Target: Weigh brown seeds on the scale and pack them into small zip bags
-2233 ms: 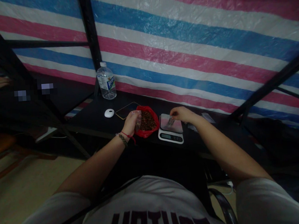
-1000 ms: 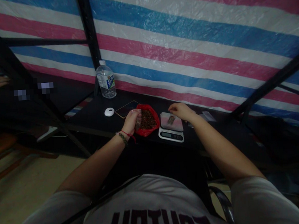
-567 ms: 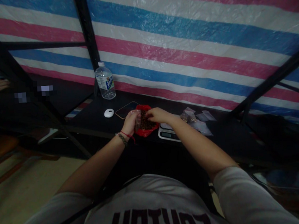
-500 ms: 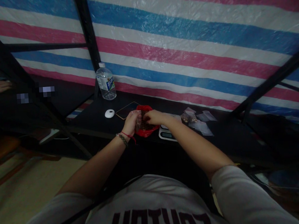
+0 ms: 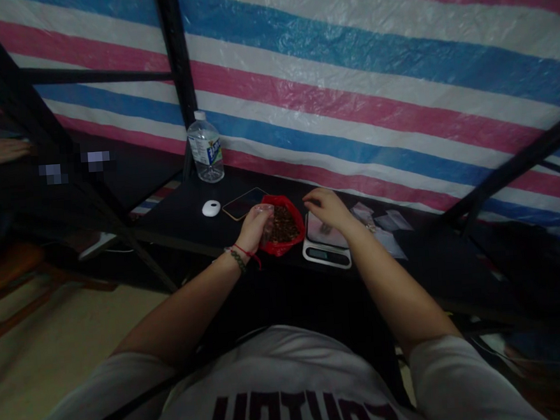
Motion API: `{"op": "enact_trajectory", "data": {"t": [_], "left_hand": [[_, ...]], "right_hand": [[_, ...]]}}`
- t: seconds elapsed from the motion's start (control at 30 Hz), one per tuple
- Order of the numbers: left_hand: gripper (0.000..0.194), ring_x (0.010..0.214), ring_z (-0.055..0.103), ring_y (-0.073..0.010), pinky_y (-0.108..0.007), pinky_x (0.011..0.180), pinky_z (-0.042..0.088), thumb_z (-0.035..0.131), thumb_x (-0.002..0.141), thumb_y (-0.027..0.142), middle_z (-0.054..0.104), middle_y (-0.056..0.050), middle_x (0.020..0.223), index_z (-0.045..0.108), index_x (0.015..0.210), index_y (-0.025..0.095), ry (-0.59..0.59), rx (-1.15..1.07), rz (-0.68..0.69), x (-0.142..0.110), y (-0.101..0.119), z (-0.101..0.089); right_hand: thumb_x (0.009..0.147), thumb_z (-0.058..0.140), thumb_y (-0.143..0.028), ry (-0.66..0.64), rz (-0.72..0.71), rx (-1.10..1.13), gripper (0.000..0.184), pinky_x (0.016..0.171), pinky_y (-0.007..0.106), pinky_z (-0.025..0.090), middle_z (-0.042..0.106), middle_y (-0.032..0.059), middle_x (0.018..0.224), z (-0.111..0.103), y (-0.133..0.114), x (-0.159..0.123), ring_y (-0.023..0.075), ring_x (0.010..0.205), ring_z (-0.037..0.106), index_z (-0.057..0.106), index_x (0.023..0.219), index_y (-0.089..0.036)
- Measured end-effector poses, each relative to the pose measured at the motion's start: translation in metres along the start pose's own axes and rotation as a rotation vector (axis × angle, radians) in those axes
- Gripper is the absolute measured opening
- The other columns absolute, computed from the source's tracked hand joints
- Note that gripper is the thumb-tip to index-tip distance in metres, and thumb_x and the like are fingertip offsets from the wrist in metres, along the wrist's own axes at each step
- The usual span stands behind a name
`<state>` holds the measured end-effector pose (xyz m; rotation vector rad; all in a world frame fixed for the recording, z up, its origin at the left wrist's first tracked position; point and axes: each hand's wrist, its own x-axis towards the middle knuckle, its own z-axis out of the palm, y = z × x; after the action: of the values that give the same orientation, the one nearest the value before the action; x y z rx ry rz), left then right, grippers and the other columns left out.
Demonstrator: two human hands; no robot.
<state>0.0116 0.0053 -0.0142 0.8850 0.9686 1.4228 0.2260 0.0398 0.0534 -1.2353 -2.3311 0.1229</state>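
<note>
My left hand [image 5: 253, 230] is closed on a small clear plastic bag [image 5: 268, 226], held against the left side of an open red bag [image 5: 280, 251]. Inside the red bag lie many small brownish pieces [image 5: 284, 225], too small to name. My right hand [image 5: 328, 208] is over the back of a white digital scale [image 5: 337, 260], its fingers curled together in a pinch. Whatever those fingertips hold, if anything, cannot be made out. A small dark item [image 5: 326, 230] is on the scale's plate, and a display is at its front.
Several small clear zip bags [image 5: 391, 237] lie right of the scale, one with small pieces inside. Left of the red bag are a phone [image 5: 242, 204], a white computer mouse [image 5: 211, 208] and a plastic bottle [image 5: 206, 152]. Another person's hand [image 5: 5, 151] is at far left.
My right hand has come out of the red bag and moved right, over the scale. The left hand keeps its hold on the clear bag. The whole view has shifted slightly.
</note>
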Motion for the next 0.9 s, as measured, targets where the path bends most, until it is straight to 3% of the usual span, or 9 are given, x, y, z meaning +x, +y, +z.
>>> {"op": "enact_trajectory", "data": {"t": [0.17,0.33,0.5,0.6,0.77,0.9], "left_hand": [[0.027,0.059,0.052,-0.0112,-0.022,0.052,0.038,0.067,0.069,0.030,0.057,0.000,0.071,0.061,0.093,0.018,-0.029,0.059,0.067,-0.004,-0.001,0.002],[0.031,0.064,0.054,-0.0133,-0.024,0.060,0.042,0.068,0.068,0.028,0.060,-0.001,0.076,0.063,0.098,0.019,-0.071,0.190,0.146,-0.011,-0.002,0.004],[0.035,0.084,0.058,-0.0178,-0.028,0.078,0.045,0.069,0.067,0.026,0.063,-0.004,0.092,0.065,0.100,0.019,-0.137,0.360,0.285,-0.014,-0.003,0.004],[0.036,0.086,0.058,-0.0181,-0.030,0.082,0.044,0.067,0.069,0.028,0.063,-0.003,0.094,0.063,0.104,0.019,-0.167,0.434,0.310,-0.014,-0.005,0.004],[0.038,0.087,0.059,-0.0184,-0.034,0.085,0.045,0.062,0.074,0.030,0.062,-0.004,0.094,0.057,0.109,0.016,-0.256,0.584,0.376,-0.016,-0.006,0.006],[0.041,0.086,0.061,-0.0188,-0.034,0.083,0.048,0.063,0.075,0.032,0.063,-0.005,0.096,0.056,0.112,0.016,-0.327,0.645,0.397,-0.023,-0.002,0.010]], "right_hand": [[0.090,0.046,-0.029,0.224,0.250,0.042,0.028,0.094,0.035,0.042,0.068,0.0101,0.106,-0.016,0.045,-0.043,0.0224,0.103,0.060,0.068,0.100,-0.016],[0.090,0.045,-0.040,0.282,0.430,0.177,0.036,0.093,0.036,0.043,0.066,0.0112,0.112,-0.001,0.065,-0.082,0.0230,0.105,0.059,0.065,0.108,-0.016],[0.077,0.065,-0.042,0.194,0.363,0.155,0.049,0.097,0.037,0.042,0.062,0.0123,0.121,0.021,0.066,-0.092,0.0243,0.111,0.056,0.060,0.117,-0.015],[0.074,0.069,-0.037,0.170,0.331,0.095,0.046,0.099,0.039,0.040,0.064,0.0122,0.116,0.028,0.064,-0.086,0.0251,0.111,0.057,0.062,0.114,-0.015],[0.071,0.069,-0.026,0.234,0.330,0.065,0.033,0.094,0.042,0.044,0.068,0.0098,0.105,0.034,0.061,-0.076,0.0253,0.102,0.060,0.067,0.103,-0.017],[0.073,0.066,-0.024,0.304,0.292,0.199,0.031,0.091,0.041,0.047,0.067,0.0097,0.103,0.033,0.051,-0.075,0.0233,0.098,0.062,0.067,0.104,-0.017]]}}
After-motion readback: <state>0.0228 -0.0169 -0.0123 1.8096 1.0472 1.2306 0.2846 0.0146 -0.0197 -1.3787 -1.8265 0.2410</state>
